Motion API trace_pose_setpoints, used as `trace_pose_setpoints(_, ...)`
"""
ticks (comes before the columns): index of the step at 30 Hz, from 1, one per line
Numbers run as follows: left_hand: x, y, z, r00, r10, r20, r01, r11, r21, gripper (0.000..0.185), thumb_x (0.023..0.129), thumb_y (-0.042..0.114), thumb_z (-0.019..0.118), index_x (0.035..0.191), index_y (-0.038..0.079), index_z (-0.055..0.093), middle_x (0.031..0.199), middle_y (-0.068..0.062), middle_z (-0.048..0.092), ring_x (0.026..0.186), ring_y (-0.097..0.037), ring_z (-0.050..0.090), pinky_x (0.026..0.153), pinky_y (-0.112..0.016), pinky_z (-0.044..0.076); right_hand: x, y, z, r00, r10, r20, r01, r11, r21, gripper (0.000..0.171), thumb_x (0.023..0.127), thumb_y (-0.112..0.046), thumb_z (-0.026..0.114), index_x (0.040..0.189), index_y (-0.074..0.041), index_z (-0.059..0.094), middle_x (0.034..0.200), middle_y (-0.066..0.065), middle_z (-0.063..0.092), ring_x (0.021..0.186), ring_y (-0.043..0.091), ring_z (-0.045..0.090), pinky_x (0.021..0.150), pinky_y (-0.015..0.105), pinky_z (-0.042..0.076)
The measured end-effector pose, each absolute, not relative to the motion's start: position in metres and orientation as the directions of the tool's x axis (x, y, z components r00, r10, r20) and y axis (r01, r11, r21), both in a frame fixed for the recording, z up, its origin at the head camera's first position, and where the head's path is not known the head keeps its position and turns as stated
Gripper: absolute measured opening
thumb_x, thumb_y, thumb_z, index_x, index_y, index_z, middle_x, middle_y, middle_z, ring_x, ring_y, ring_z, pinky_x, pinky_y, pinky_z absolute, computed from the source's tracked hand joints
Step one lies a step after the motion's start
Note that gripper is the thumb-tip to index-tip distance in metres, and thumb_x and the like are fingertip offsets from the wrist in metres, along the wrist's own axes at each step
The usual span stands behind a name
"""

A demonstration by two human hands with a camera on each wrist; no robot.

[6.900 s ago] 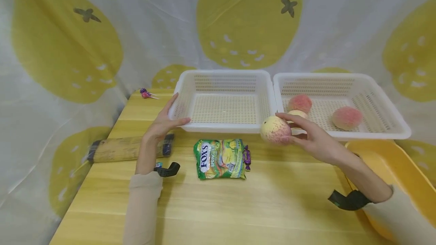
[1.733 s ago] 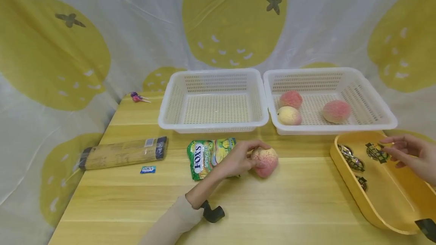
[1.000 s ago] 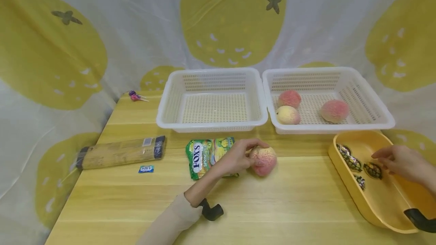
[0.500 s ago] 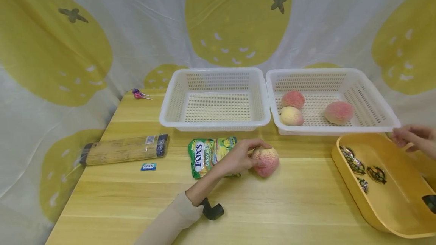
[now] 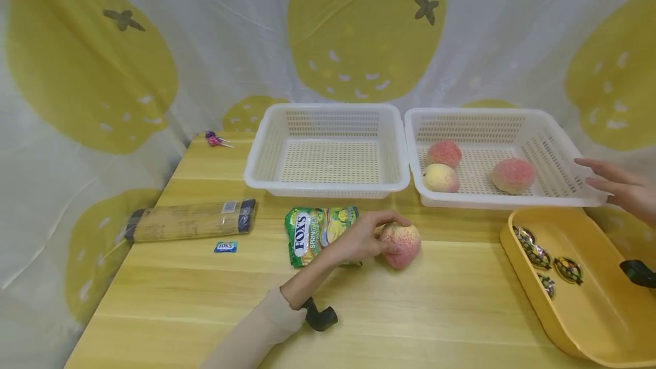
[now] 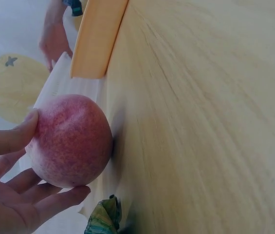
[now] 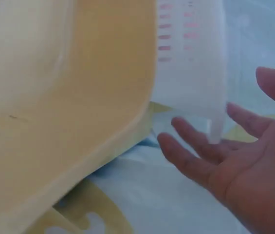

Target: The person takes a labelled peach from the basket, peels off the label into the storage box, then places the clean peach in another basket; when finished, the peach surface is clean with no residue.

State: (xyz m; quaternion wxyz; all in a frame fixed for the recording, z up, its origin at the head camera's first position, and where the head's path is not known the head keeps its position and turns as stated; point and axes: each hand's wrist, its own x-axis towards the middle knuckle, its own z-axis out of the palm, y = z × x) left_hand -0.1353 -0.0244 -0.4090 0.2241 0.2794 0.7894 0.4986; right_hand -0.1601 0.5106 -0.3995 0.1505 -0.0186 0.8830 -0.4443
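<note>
My left hand grips a yellow-and-pink peach near the middle of the table, thumb on one side and fingertips on the other. In the left wrist view the peach shows its dark pink side. My right hand is at the right end of the right white basket, fingers spread and nearly straight. The right wrist view puts those fingers around the basket's rim; whether they touch it I cannot tell. Inside that basket lie a pink peach, a pale one and another pink one.
A yellow tray with several wrapped candies stands at right. Left of the peach basket is another white basket. A green FOX'S candy bag, blue packet, wrapped wooden bundle and lollipops lie leftward.
The peach went from my right hand beside the basket to the table under my left hand. My right hand let go of a candy in the yellow tray, then moved up to the basket's right end.
</note>
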Motion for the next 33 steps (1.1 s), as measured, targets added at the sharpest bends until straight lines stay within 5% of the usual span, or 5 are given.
trace_pose_setpoints(4, -0.135, -0.023, -0.410, -0.741, 0.668, -0.074, 0.228, 0.354, 0.907, 0.047, 0.085, -0.005, 0.080, 0.129, 0.009, 0.069, 0.139, -0.009, 0.067, 0.122, -0.014, 0.054, 0.091, -0.021, 0.050, -0.170, 0.524, -0.412, -0.928, -0.358, -0.101, 0.062, 0.119, -0.991, 0.056, 0.113, -0.006, 0.021, 0.150, -0.038, 0.048, 0.135, -0.027, 0.058, 0.107, -0.008, 0.061, 0.079, 0.013, 0.052)
trace_pose_setpoints(7, -0.134, -0.021, -0.411, -0.739, 0.670, -0.066, 0.242, 0.356, 0.903, 0.048, 0.085, -0.005, 0.080, 0.130, 0.009, 0.068, 0.139, -0.009, 0.067, 0.122, -0.014, 0.054, 0.093, -0.021, 0.050, -0.176, 0.534, -0.420, -0.832, -0.554, 0.031, 0.191, -0.339, -0.921, 0.065, 0.109, 0.002, 0.007, 0.151, -0.019, 0.052, 0.140, -0.005, 0.065, 0.120, 0.012, 0.066, 0.092, 0.027, 0.059)
trace_pose_setpoints(10, -0.135, -0.019, -0.412, -0.733, 0.678, -0.058, 0.252, 0.350, 0.902, 0.049, 0.085, -0.006, 0.079, 0.130, 0.008, 0.068, 0.139, -0.010, 0.067, 0.126, -0.015, 0.054, 0.097, -0.021, 0.049, -0.178, 0.539, -0.427, -0.784, -0.616, 0.077, 0.305, -0.491, -0.816, 0.068, 0.107, 0.003, 0.001, 0.155, -0.014, 0.045, 0.148, 0.002, 0.059, 0.130, 0.021, 0.062, 0.100, 0.038, 0.058)
trace_pose_setpoints(27, -0.144, 0.015, -0.376, -0.635, 0.768, 0.088, 0.294, 0.135, 0.946, 0.044, 0.089, -0.007, 0.075, 0.131, 0.003, 0.067, 0.138, -0.012, 0.068, 0.141, -0.019, 0.054, 0.113, -0.024, 0.044, -0.155, 0.533, -0.434, -0.739, -0.656, 0.153, 0.452, -0.652, -0.609, 0.072, 0.105, -0.004, -0.010, 0.163, -0.018, 0.029, 0.157, 0.008, 0.047, 0.141, 0.035, 0.052, 0.112, 0.059, 0.047)
trace_pose_setpoints(33, -0.177, 0.064, -0.360, -0.765, 0.624, 0.157, 0.214, 0.016, 0.977, 0.046, 0.087, -0.003, 0.080, 0.131, 0.003, 0.068, 0.140, -0.011, 0.065, 0.132, -0.013, 0.060, 0.101, -0.017, 0.050, -0.151, 0.528, -0.436, -0.760, -0.629, 0.165, 0.398, -0.651, -0.647, 0.071, 0.105, -0.002, -0.009, 0.164, -0.018, 0.026, 0.158, 0.007, 0.046, 0.140, 0.034, 0.053, 0.110, 0.056, 0.050)
